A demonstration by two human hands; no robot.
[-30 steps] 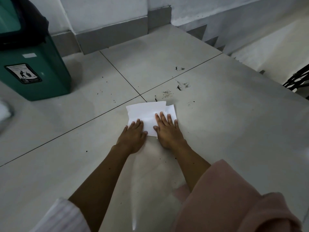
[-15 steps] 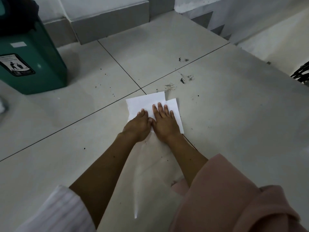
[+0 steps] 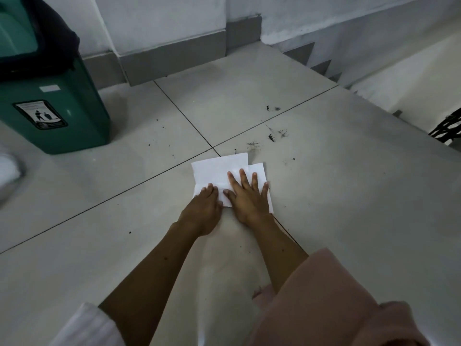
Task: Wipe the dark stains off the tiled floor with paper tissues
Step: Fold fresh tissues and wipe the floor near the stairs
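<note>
White paper tissues (image 3: 217, 168) lie flat on the pale tiled floor (image 3: 336, 196), near where the tile joints cross. My right hand (image 3: 245, 196) presses on them with fingers spread and straight. My left hand (image 3: 203, 208) rests beside it, its fingertips on the tissues' near left edge. Dark stains (image 3: 275, 136) mark the floor just beyond the tissues, with another dark stain (image 3: 272, 108) farther back. Small dark specks (image 3: 157, 141) are scattered on the tile to the left.
A green waste bin (image 3: 55, 96) with a black liner stands at the back left. Grey skirting (image 3: 174, 61) runs along the white wall behind. Stairs (image 3: 321, 63) drop away at the back right. A dark railing (image 3: 446, 128) shows at the right edge.
Both hands stay flat on the tissues while the view shifts. The hands drew close together, and the right hand now lies farther forward on the tissues than the left.
</note>
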